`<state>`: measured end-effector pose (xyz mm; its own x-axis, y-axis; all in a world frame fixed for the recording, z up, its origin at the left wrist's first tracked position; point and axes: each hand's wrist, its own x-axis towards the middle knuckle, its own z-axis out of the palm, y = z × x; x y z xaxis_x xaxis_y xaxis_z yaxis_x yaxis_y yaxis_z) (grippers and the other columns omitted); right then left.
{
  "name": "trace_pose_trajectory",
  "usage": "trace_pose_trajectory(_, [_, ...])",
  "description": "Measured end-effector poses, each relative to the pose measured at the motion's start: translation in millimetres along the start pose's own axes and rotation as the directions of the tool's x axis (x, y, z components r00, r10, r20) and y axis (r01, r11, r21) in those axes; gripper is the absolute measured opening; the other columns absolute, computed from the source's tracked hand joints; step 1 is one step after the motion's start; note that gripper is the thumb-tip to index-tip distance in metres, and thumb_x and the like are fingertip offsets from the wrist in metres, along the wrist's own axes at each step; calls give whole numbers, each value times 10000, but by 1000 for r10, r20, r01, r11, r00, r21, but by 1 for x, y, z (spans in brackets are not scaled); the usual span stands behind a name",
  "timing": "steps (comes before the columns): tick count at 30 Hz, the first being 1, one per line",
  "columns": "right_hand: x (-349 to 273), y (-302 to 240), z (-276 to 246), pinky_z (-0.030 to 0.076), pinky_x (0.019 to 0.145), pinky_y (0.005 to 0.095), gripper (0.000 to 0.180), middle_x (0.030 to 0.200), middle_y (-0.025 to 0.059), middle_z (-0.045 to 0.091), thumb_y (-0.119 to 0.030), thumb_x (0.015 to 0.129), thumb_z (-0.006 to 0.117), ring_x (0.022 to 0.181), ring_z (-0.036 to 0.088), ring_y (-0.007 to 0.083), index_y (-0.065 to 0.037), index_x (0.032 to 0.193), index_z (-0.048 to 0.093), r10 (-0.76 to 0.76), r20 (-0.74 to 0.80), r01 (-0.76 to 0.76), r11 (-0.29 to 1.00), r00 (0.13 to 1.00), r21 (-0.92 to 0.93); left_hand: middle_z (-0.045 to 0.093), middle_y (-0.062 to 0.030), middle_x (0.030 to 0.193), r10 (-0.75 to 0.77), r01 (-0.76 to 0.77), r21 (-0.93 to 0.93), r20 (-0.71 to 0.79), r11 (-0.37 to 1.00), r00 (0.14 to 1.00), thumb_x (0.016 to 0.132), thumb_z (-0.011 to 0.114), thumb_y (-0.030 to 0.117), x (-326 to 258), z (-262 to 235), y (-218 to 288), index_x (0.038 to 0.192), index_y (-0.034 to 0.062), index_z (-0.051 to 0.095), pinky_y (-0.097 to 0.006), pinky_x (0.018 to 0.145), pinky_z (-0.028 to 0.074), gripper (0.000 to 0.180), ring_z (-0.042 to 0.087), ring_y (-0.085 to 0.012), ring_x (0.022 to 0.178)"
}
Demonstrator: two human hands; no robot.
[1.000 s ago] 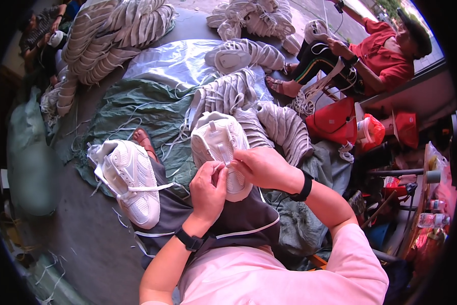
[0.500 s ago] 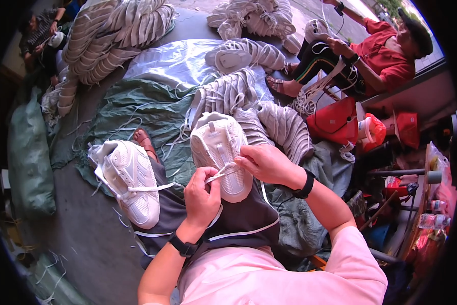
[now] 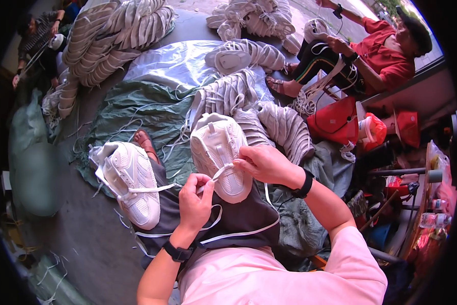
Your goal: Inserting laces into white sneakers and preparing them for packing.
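Resting on my right thigh is a white mesh sneaker upper (image 3: 232, 185), its toe pointing toward me. A flat white shoelace (image 3: 217, 173) crosses its lowest eyelets. My left hand (image 3: 195, 195) pinches one length of the lace just left of the toe. My right hand (image 3: 261, 163) closes its fingers on the lace at the shoe's right edge. The free lace (image 3: 248, 234) loops down over my dark trousers. On my left leg lies a second white sneaker (image 3: 131, 183), with a lace running through it near the toe and trailing right.
Rows of stacked shoe uppers (image 3: 284, 127) lie ahead, with a larger heap (image 3: 109, 38) at the far left. Green sheeting (image 3: 124, 109) covers the floor. A person in red (image 3: 386, 56) sits at the right, near a red bag (image 3: 335, 119). Another person (image 3: 40, 38) works at far left.
My left hand has drawn slightly down and left with the lace, opening a small gap from the shoe. My right hand stays nearly in place. The far-left person's arm has moved outward.
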<state>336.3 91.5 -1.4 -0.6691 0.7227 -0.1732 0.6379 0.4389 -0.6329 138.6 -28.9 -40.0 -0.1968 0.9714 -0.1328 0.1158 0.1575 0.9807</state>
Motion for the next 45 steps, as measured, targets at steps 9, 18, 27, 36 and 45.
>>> trace_pose_trajectory(9, [-1, -5, 1, 479, 612, 463, 289, 746, 174, 638, -322, 916, 601, 719, 636, 369, -35, 881, 586, -3, -1, 3, 1000, 1000, 3, 564, -2, 746, -130, 129, 5, 59, 992, 990, 941, 634, 192, 6, 8, 3, 864, -7, 565, -204, 578, 414, 224, 494, -41, 656])
trace_pose_trajectory(18, [2, -4, 2, 477, 608, 468, 301, 740, 176, 637, -331, 917, 604, 715, 635, 375, -33, 875, 583, 2, 3, -2, 1000, 1000, 9, 548, 11, 734, -102, 96, 66, 97, 993, 990, 907, 657, 147, 8, -1, 6, 846, 8, 556, -201, 555, 399, 182, 482, -34, 634])
trace_pose_trajectory(27, [-2, -6, 1, 472, 606, 467, 305, 742, 179, 633, -339, 916, 608, 716, 632, 375, -37, 879, 578, -1, -8, 1, 1000, 1000, 14, 600, -9, 709, -124, 117, 114, 60, 987, 990, 878, 651, 91, 7, -5, 17, 931, -22, 617, -211, 565, 431, 130, 520, -40, 609])
trace_pose_trajectory(36, [-1, -4, -4, 465, 602, 474, 268, 709, 177, 616, -316, 921, 597, 702, 623, 375, -52, 881, 575, -23, -2, 23, 999, 1000, 24, 644, -74, 673, -163, 160, 252, -8, 954, 987, 869, 633, 88, -17, -44, 44, 879, -15, 646, -264, 528, 444, 104, 566, -98, 563])
trace_pose_trajectory(45, [-6, 4, -4, 460, 613, 402, 184, 716, 151, 611, -209, 927, 608, 678, 616, 322, -26, 905, 600, -53, 23, 52, 997, 998, 63, 562, -10, 730, 23, 125, 441, -316, 889, 949, 890, 601, 37, -53, -143, 62, 848, -19, 580, -226, 528, 414, 73, 513, -48, 638])
